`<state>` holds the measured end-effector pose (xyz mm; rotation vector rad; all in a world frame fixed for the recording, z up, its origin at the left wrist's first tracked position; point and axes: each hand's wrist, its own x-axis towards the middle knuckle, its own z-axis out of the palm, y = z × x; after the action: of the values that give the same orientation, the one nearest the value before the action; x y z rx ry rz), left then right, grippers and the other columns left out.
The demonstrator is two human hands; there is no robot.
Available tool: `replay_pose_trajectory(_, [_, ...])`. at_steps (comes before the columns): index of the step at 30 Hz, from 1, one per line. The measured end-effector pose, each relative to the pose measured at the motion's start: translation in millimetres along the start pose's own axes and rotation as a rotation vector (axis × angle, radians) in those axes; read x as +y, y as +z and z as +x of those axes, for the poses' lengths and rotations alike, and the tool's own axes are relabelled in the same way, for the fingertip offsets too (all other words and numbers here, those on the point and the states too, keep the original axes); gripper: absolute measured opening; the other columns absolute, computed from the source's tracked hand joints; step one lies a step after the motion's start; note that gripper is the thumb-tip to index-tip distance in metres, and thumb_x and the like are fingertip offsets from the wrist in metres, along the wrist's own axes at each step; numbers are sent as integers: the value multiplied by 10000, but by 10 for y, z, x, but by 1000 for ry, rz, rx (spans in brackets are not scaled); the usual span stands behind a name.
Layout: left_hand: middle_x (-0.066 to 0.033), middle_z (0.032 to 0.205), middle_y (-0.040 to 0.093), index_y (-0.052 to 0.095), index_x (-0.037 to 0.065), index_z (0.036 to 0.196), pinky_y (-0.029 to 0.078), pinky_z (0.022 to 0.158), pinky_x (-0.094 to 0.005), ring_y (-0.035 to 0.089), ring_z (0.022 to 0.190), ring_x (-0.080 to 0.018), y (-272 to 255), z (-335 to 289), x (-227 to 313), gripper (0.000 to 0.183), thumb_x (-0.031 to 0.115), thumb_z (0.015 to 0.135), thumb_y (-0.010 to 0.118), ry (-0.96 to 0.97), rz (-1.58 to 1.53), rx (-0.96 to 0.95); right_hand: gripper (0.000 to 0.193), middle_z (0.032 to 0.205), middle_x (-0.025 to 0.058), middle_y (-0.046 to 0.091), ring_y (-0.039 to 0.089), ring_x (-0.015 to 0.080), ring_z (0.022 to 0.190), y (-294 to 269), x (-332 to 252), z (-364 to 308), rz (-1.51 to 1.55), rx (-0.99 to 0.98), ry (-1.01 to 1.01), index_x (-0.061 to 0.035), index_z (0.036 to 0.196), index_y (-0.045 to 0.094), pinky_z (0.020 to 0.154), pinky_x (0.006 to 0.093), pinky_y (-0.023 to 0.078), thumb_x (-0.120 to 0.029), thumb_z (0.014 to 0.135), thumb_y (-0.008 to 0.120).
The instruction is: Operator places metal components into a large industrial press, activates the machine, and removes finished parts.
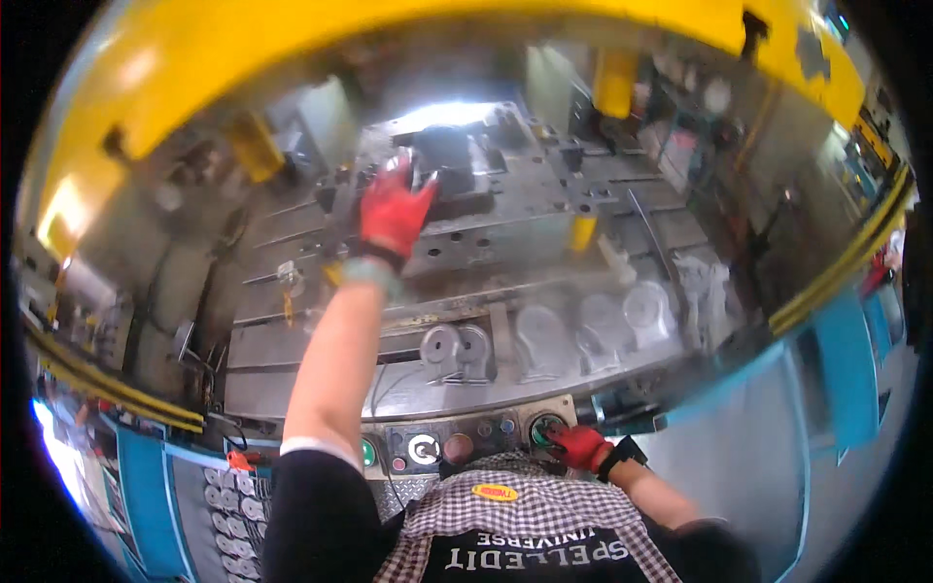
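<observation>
My left hand (397,209), in a red glove, reaches far forward over the press bed. Its thumb and fingers are apart, with pale fingertips, beside a metal die block (455,160). Motion smears this area, and I see nothing held in the hand. Down at the control panel (394,437), my right hand (580,447), also red-gloved, has its fingers stretched onto a round green push button (546,429). The fingertips overlap the button; whether they push it in, I cannot tell.
Several rounded metal parts (544,340) stand along the bed's front edge. A yellow post (583,231) rises from the die plate, and a long rod (653,228) lies to its right. Overhead arches the yellow press frame (389,39). More metal parts (233,520) are stacked at lower left.
</observation>
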<state>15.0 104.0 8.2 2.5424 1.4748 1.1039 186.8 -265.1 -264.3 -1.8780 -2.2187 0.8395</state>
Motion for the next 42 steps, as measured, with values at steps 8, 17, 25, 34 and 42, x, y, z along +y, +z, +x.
replay_pose_trajectory(8, [-144, 1451, 54, 116, 197, 1399, 293, 1014, -393, 310, 1253, -354, 779, 818, 495, 878, 544, 695, 511, -350, 245, -460, 396, 928, 150, 614, 590, 248, 838, 56, 247, -233, 694, 757, 434, -88, 1170, 504, 740, 346, 454, -340, 865, 485])
replay_pose_trajectory(17, [-81, 969, 566, 504, 83, 1116, 466, 708, -346, 561, 861, -185, 164, 876, -753, 284, 209, 862, 492, -223, -1059, -403, 541, 1230, 108, 440, 539, 295, 988, -1187, 522, 499, 1747, 864, 160, -30, 1250, 384, 866, 388, 438, -450, 915, 328])
replay_pose_trajectory(25, [-110, 1135, 547, 434, 30, 1235, 462, 777, -318, 565, 947, -209, -993, -1405, -723, 444, 275, 865, 440, -437, -1210, -475, 716, 1049, 85, 512, 455, 205, 807, -1394, 716, 572, 1833, 662, 254, -94, 1184, 495, 773, 308, 424, -673, 809, 304])
replay_pose_trajectory(34, [-171, 1209, 469, 432, 130, 1254, 427, 831, -382, 523, 1003, -316, 176, -2846, -1365, 598, 377, 738, 605, -546, -219, -423, 670, 435, -21, 315, 367, 122, 461, -1123, 638, 215, 1847, 702, 184, -74, 1188, 514, 553, 256, 403, -596, 872, 236])
replay_pose_trajectory(42, [-168, 1295, 386, 417, 199, 1263, 325, 888, -504, 434, 1056, -386, 408, -3022, -1151, 695, 526, 671, 579, -240, 340, -493, 641, 484, -30, 415, 362, 97, 428, -1978, -481, 359, 2082, 515, -182, -23, 1227, 453, 454, 256, 326, -538, 870, 320])
